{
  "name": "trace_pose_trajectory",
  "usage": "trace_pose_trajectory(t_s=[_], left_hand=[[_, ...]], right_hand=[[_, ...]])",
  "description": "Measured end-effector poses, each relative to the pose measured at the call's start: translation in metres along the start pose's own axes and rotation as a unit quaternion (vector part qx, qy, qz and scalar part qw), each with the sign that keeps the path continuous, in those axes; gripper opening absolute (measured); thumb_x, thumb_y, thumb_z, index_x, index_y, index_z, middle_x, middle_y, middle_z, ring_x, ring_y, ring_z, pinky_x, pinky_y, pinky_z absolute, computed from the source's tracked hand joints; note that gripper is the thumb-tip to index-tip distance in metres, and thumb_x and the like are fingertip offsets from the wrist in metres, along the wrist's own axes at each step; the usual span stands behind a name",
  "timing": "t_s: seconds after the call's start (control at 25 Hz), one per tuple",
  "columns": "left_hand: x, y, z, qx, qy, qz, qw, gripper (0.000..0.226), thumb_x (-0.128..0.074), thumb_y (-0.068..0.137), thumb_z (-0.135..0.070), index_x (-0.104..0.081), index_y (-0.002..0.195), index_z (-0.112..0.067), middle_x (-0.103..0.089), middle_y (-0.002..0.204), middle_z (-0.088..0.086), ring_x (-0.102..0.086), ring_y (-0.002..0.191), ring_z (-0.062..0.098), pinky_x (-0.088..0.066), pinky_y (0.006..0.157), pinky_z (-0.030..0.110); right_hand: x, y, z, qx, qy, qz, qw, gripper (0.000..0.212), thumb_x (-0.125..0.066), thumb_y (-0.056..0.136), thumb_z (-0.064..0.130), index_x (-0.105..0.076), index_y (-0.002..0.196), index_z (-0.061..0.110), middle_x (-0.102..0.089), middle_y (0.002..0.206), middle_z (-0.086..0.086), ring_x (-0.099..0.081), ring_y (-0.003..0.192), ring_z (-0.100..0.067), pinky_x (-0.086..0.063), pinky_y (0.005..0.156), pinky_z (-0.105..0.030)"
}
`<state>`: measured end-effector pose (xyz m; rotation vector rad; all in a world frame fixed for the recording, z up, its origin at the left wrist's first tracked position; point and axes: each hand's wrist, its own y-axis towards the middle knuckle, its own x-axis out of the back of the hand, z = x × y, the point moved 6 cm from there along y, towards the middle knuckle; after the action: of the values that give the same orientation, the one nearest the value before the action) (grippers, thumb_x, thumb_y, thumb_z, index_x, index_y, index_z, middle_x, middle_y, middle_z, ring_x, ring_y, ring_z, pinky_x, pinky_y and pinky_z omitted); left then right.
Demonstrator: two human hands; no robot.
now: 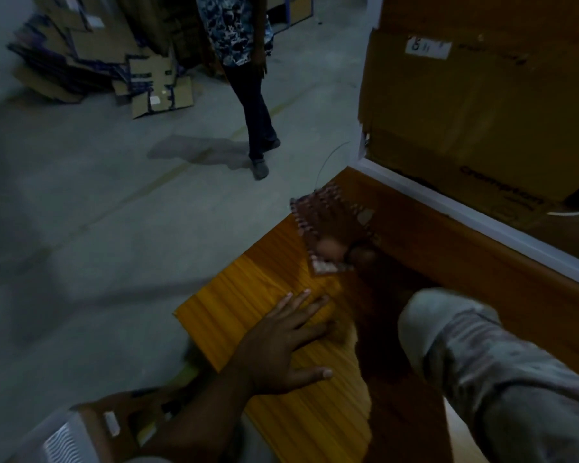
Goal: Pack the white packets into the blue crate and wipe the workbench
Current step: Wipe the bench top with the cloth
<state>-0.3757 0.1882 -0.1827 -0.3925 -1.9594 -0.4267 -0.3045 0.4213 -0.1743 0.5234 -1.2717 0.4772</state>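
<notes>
The wooden workbench (248, 295) fills the lower middle of the head view. My left hand (281, 342) lies flat on it, palm down with fingers spread, holding nothing. Farther along the bench my right hand (351, 253), blurred and in shadow, grips a reddish checkered cloth (328, 218) pressed to the bench top near its far corner. My grey right sleeve (475, 362) covers the bench's right side. No white packets or blue crate are in view.
A large cardboard box (482, 95) stands behind the bench's white-edged back. A person (244, 61) walks on the concrete floor beyond. Flattened cartons (97, 61) are piled at the far left. A brown cardboard piece (124, 419) lies at bottom left.
</notes>
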Motion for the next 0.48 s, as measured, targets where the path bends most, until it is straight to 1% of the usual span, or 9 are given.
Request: trace_pose_trajectory(t_s=[0.04,0.08,0.12,0.16,0.2,0.24,0.32,0.4,0.48], left_hand=[[-0.002,0.001,0.002,0.008,0.005,0.004,1.000,0.072,-0.057,0.092,-0.073,-0.041,0.154,-0.040,-0.011,0.170,-0.013,-0.001,0.158,0.015,-0.008,0.128,0.044],[-0.004,0.000,0.000,0.011,0.004,0.008,1.000,0.072,-0.055,0.092,-0.074,-0.040,0.154,-0.041,-0.010,0.170,-0.014,0.000,0.158,0.013,-0.007,0.128,0.044],[-0.005,-0.003,0.001,0.013,0.008,0.009,1.000,0.072,-0.054,0.092,-0.075,-0.040,0.154,-0.042,-0.010,0.170,-0.015,0.002,0.158,0.012,-0.007,0.128,0.043],[-0.005,-0.005,0.002,0.012,0.009,0.005,1.000,0.072,-0.053,0.092,-0.075,-0.041,0.154,-0.041,-0.010,0.170,-0.016,0.002,0.158,0.010,-0.008,0.128,0.043],[-0.005,-0.007,0.004,0.017,0.010,0.002,1.000,0.072,-0.053,0.092,-0.076,-0.042,0.153,-0.041,-0.011,0.170,-0.016,0.003,0.158,0.010,-0.008,0.128,0.043],[-0.005,-0.008,0.005,0.020,0.004,0.001,1.000,0.072,-0.053,0.091,-0.076,-0.043,0.153,-0.041,-0.012,0.170,-0.015,0.002,0.158,0.010,-0.007,0.128,0.043],[-0.007,-0.010,0.003,0.006,-0.008,-0.015,1.000,0.071,-0.056,0.091,-0.074,-0.045,0.152,-0.039,-0.018,0.169,-0.011,-0.001,0.158,0.014,-0.006,0.128,0.044],[-0.005,-0.014,0.011,0.013,-0.016,-0.027,0.999,0.068,-0.055,0.093,-0.071,-0.045,0.152,-0.039,-0.024,0.167,-0.007,-0.006,0.158,0.017,-0.006,0.128,0.047],[0.012,-0.027,0.041,0.072,0.000,-0.032,0.997,0.070,-0.048,0.094,-0.073,-0.037,0.155,-0.040,-0.019,0.168,-0.006,-0.004,0.158,0.019,-0.006,0.127,0.050]], right_hand=[[-0.006,-0.012,0.012,0.061,-0.026,-0.018,0.998,0.062,-0.048,0.099,0.046,-0.037,0.154,0.019,-0.034,0.159,-0.014,-0.028,0.148,-0.037,-0.021,0.119,-0.058],[-0.014,-0.032,0.016,0.087,-0.028,0.004,0.996,0.063,-0.047,0.098,0.049,-0.038,0.153,0.020,-0.036,0.158,-0.012,-0.029,0.148,-0.036,-0.022,0.119,-0.057],[-0.016,-0.047,0.005,0.071,-0.045,-0.008,0.996,0.065,-0.044,0.097,0.053,-0.034,0.154,0.023,-0.034,0.159,-0.010,-0.026,0.149,-0.034,-0.021,0.119,-0.057],[-0.013,-0.063,-0.012,0.042,-0.061,0.002,0.997,0.068,-0.040,0.097,0.058,-0.027,0.156,0.026,-0.027,0.163,-0.008,-0.019,0.151,-0.033,-0.017,0.120,-0.057],[-0.009,-0.075,-0.031,-0.020,-0.072,0.011,0.997,0.071,-0.035,0.097,0.061,-0.018,0.158,0.029,-0.018,0.166,-0.006,-0.012,0.153,-0.032,-0.013,0.121,-0.057],[-0.004,-0.092,-0.044,-0.099,-0.051,0.031,0.993,0.072,-0.033,0.097,0.064,-0.013,0.159,0.031,-0.014,0.167,-0.004,-0.009,0.153,-0.032,-0.010,0.122,-0.057],[0.000,-0.131,-0.049,-0.216,-0.018,0.020,0.976,0.070,-0.025,0.097,0.068,-0.014,0.158,0.036,-0.013,0.167,-0.001,-0.009,0.153,-0.033,-0.006,0.123,-0.055],[0.002,-0.165,-0.024,-0.241,-0.009,-0.014,0.970,0.068,-0.017,0.097,0.069,-0.015,0.157,0.038,-0.008,0.168,0.002,-0.001,0.153,-0.031,-0.001,0.122,-0.052],[-0.005,-0.190,0.021,-0.214,-0.033,-0.018,0.976,0.071,-0.011,0.097,0.068,-0.008,0.160,0.035,0.003,0.168,0.003,0.008,0.154,-0.029,0.004,0.122,-0.049]])
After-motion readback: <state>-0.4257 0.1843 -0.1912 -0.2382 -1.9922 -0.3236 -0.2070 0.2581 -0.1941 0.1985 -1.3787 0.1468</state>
